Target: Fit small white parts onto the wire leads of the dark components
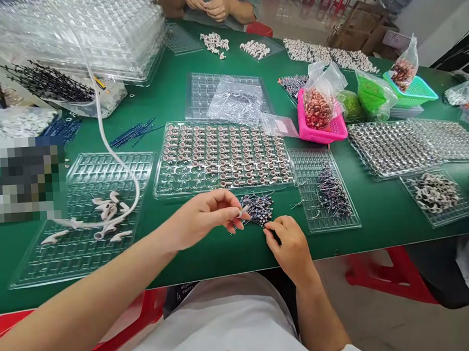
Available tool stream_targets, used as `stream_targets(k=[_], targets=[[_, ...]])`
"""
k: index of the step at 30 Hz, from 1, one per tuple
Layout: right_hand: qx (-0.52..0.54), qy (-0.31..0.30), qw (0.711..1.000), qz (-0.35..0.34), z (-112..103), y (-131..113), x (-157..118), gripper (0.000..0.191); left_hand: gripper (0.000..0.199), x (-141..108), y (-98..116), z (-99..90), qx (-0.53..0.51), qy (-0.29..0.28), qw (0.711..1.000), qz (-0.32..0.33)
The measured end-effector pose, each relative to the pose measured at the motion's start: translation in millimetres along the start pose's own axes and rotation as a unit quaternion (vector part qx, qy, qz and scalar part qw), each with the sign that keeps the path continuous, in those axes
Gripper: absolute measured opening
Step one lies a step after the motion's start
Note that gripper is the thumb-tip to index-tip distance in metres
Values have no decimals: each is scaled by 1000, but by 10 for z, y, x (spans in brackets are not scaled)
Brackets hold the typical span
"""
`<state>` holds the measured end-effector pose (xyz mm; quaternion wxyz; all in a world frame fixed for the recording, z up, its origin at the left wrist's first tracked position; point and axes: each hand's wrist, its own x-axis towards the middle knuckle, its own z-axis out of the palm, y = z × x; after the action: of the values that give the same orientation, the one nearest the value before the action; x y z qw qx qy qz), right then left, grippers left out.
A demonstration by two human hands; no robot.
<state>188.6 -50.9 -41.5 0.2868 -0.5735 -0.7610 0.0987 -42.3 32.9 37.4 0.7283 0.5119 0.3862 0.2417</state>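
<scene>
1. L hand (203, 217), ctr of frame: fingers clamped on sm. white part (243, 212).
2. R hand (290, 243), lower ctr: fingertips tog. at edge of wire-leg component pile (260, 204); can't tell if gripping 1.
3. Part-filled blister tray (171, 187) mid-frame on bench (208, 262).

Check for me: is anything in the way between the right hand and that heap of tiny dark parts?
Nothing visible is. The right hand has its fingertips at the heap's near edge. The left hand, pinching a small pale piece, is off to the left.
</scene>
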Motion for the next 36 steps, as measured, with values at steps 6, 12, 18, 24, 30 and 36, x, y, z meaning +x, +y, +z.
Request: stream_targets(k=[6, 12, 18, 24, 30, 36], targets=[[-5, -20, 1000, 2, -8, -17, 24, 11, 19, 182, -193, 184, -118, 0, 993, -3], [56, 40, 997, -30, -27, -66, -10, 16, 20, 235, -345, 140, -82, 33, 996, -2], [143, 97, 983, -64, 56, -132, 3, 31, 12, 214, -329, 111, -154, 7, 987, -41], [180, 117, 974, -71, 70, -146, 13, 39, 13, 135, -309, 162, -40, -7, 998, -41], [188, 129, 970, -84, 62, -142, -7, 44, 28, 97, -265, 232, 180, -19, 983, -38], [188, 137, 968, -88, 70, -145, -18, 46, 25, 128, -318, 241, 181, -39, 982, -30]])
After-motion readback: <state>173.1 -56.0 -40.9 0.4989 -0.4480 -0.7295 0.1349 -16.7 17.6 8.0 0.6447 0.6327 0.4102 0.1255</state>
